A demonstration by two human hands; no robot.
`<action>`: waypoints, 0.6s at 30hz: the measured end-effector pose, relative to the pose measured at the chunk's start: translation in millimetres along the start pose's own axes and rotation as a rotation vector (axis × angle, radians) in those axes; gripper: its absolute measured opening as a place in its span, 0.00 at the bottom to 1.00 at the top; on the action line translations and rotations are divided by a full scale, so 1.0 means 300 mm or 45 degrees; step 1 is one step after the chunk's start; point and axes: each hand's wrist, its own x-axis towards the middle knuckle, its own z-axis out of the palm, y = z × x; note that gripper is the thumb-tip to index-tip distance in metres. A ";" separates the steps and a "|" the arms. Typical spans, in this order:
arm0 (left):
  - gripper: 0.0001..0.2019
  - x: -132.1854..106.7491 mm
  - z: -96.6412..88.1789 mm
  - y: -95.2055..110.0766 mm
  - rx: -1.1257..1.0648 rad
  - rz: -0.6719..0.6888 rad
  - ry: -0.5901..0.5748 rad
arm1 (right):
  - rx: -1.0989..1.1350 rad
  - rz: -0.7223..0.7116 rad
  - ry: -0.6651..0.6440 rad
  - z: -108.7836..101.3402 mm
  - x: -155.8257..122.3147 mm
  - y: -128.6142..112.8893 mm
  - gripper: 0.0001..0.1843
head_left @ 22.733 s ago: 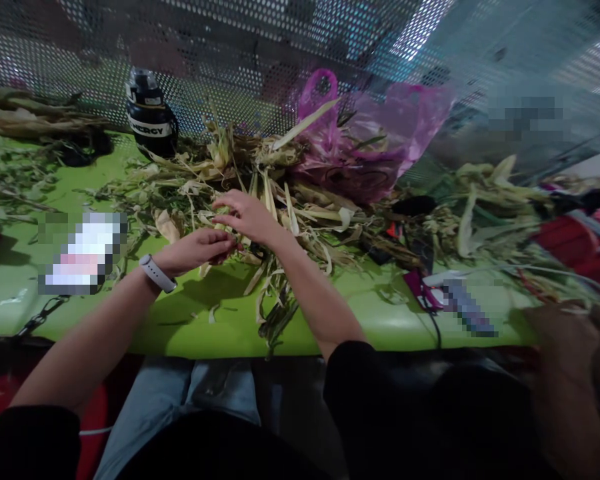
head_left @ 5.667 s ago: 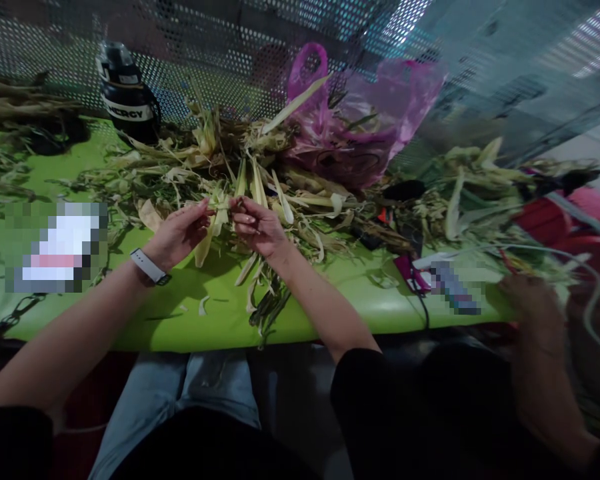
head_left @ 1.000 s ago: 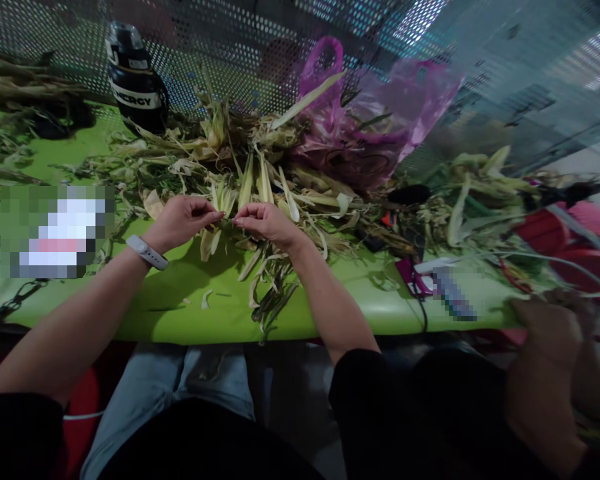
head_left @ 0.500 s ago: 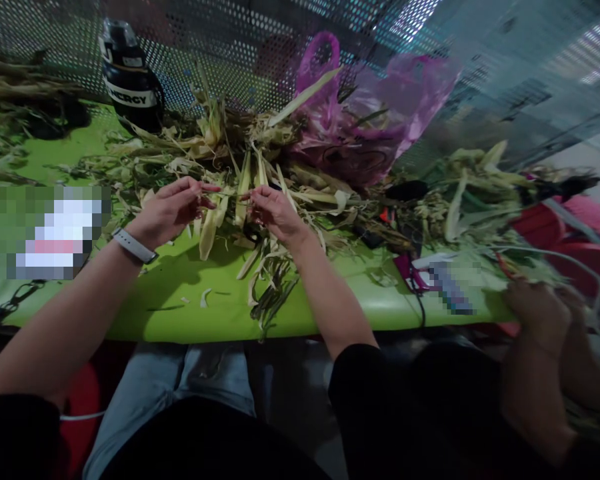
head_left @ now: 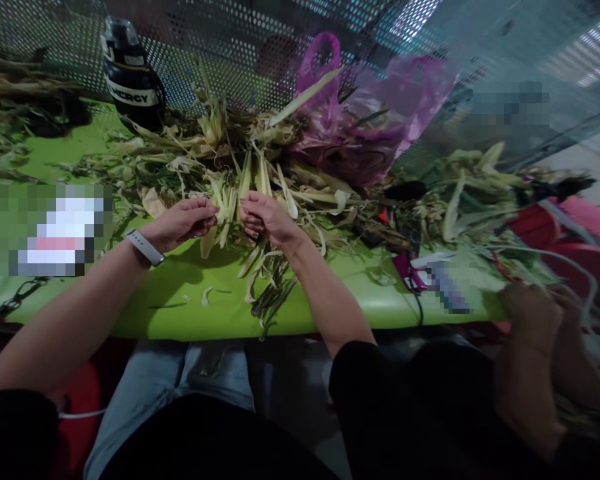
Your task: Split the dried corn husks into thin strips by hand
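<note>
Above the green table, my left hand [head_left: 189,220], with a pale watch band on its wrist, is closed in a pinch. Whatever sits between those fingertips is too small to make out. Facing it across a narrow gap, my right hand [head_left: 267,220] has its fingers curled and pinched together, their contents hidden. Pale yellow-green corn husk strips [head_left: 226,200] lie in and behind the gap, close to both sets of fingertips. A larger pile of dry corn husks [head_left: 180,160] spreads behind. Thin shredded husks [head_left: 275,280] hang toward the table's front edge below my right hand.
A black bottle [head_left: 134,93] and a pink plastic bag [head_left: 360,133] stand behind the husks. A blurred-out phone [head_left: 63,230] lies left on the green table [head_left: 180,320]. At right are another blurred device [head_left: 447,287], a cable, and another person's hands [head_left: 533,310].
Both my hands have closed into tighter pinches, the left fingers no longer stretched out. My left hand has moved slightly right and down. The other person's hands shifted slightly left.
</note>
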 end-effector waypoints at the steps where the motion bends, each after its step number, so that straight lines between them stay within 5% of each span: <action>1: 0.11 0.002 0.002 -0.005 0.020 -0.032 0.006 | -0.056 -0.020 -0.015 0.000 -0.001 0.000 0.21; 8: 0.20 0.013 0.023 -0.022 0.264 -0.233 0.242 | -0.301 -0.234 0.152 0.028 -0.011 -0.026 0.25; 12: 0.22 0.006 0.008 -0.011 0.335 -0.376 0.092 | -0.349 -0.241 0.169 0.028 -0.009 -0.029 0.26; 15: 0.18 -0.002 -0.002 0.006 0.231 -0.256 0.001 | -0.338 -0.183 0.119 0.001 -0.027 -0.047 0.26; 18: 0.13 -0.005 -0.008 0.025 0.147 0.056 0.233 | -0.377 -0.046 -0.078 -0.058 -0.064 -0.089 0.27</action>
